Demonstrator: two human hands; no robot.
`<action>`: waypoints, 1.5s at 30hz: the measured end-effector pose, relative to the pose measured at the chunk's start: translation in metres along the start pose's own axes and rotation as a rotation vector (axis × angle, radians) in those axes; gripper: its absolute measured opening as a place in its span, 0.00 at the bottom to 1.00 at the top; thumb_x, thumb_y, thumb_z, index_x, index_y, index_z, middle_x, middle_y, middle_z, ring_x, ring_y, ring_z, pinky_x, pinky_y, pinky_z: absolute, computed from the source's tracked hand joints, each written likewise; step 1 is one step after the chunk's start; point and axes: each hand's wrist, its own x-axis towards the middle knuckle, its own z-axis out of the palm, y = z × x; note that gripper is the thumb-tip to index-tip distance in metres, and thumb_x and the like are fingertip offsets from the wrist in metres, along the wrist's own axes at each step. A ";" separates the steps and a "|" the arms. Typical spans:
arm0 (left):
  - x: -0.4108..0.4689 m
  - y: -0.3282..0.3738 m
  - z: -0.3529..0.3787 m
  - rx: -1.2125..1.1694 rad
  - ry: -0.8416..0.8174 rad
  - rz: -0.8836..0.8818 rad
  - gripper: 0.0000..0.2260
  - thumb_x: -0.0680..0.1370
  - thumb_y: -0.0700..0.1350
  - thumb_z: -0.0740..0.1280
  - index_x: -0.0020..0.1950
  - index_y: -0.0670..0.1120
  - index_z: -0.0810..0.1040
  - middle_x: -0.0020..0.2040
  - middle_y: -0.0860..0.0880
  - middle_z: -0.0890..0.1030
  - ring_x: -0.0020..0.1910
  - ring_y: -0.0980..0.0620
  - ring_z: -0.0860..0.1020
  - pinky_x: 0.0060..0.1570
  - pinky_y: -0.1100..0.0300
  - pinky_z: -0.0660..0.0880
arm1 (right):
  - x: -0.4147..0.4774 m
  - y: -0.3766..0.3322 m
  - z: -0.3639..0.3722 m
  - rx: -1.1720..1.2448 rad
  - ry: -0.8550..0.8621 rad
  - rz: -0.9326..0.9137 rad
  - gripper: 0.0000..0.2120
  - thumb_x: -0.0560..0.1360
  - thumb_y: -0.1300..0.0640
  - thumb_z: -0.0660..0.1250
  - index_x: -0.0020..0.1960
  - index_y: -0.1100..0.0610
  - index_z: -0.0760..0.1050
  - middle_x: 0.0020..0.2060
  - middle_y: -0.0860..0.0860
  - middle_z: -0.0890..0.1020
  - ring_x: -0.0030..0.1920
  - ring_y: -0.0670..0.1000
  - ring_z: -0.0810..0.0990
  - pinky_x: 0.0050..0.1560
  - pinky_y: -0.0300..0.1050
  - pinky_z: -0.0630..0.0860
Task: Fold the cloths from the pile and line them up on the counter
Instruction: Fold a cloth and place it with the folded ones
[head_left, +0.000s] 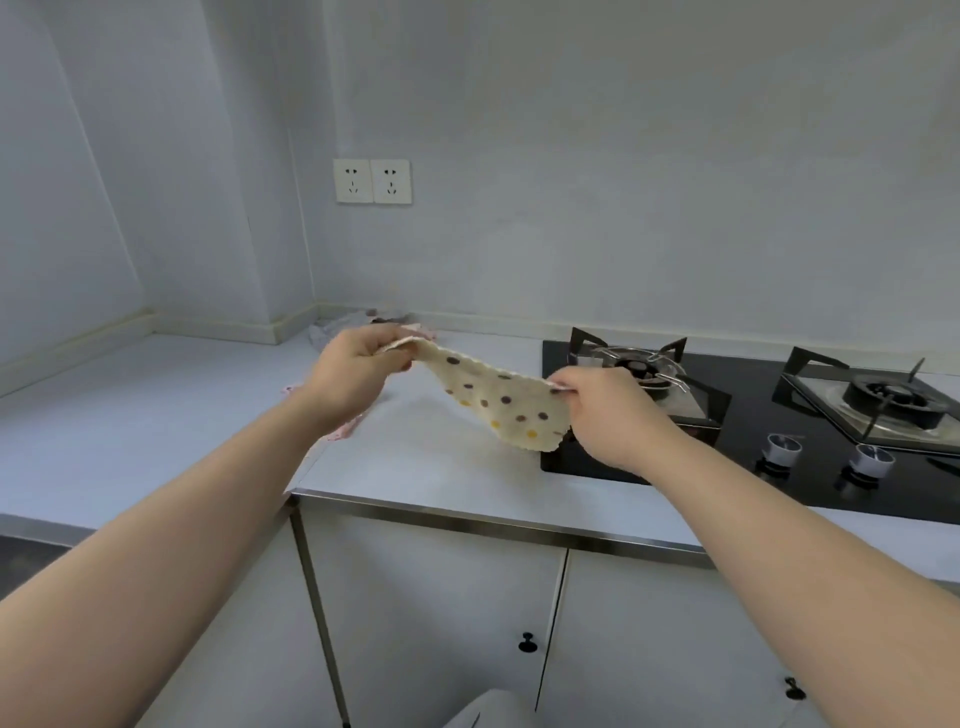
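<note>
While both hands hold it stretched in the air, the cream cloth with brown and yellow dots (498, 405) hangs just left of the black glass gas hob (727, 467), above the pale grey counter (441, 467). The left hand (353, 376) curls its fingers round one corner, and the right hand (608, 410) pinches the opposite edge. Crumpled cloths (332, 330) lie against the wall, farther left of the hob.

Light is even, diffuse and cool-toned, moderately bright; no hard glare, and shadows on the desk (441, 467) are faint and soft-edged. The black hob (727, 478) glass gives dim reflections. Detail is slightly soft throughout; wide-angle distortion bends the wall (623, 156) lines and stretches the forearms (156, 545) near the edges.
</note>
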 end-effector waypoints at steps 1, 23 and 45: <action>-0.008 -0.016 -0.003 0.092 -0.032 -0.046 0.10 0.79 0.43 0.67 0.47 0.56 0.86 0.46 0.50 0.85 0.47 0.50 0.82 0.52 0.53 0.76 | -0.003 0.002 0.007 -0.025 -0.107 -0.006 0.19 0.80 0.65 0.56 0.63 0.52 0.79 0.56 0.55 0.82 0.52 0.55 0.79 0.50 0.45 0.75; 0.028 -0.104 0.024 0.681 -0.172 -0.105 0.09 0.79 0.50 0.67 0.56 0.48 0.83 0.51 0.50 0.81 0.51 0.49 0.78 0.48 0.57 0.73 | 0.034 0.032 0.091 -0.117 -0.196 0.243 0.20 0.79 0.54 0.63 0.70 0.51 0.70 0.65 0.53 0.75 0.63 0.55 0.74 0.58 0.51 0.75; 0.068 -0.105 0.002 0.419 -0.030 -0.032 0.11 0.72 0.36 0.71 0.45 0.52 0.80 0.41 0.52 0.81 0.39 0.56 0.77 0.37 0.64 0.73 | 0.072 0.025 0.083 0.168 -0.071 0.222 0.19 0.71 0.59 0.75 0.59 0.48 0.78 0.49 0.46 0.80 0.51 0.49 0.79 0.43 0.39 0.73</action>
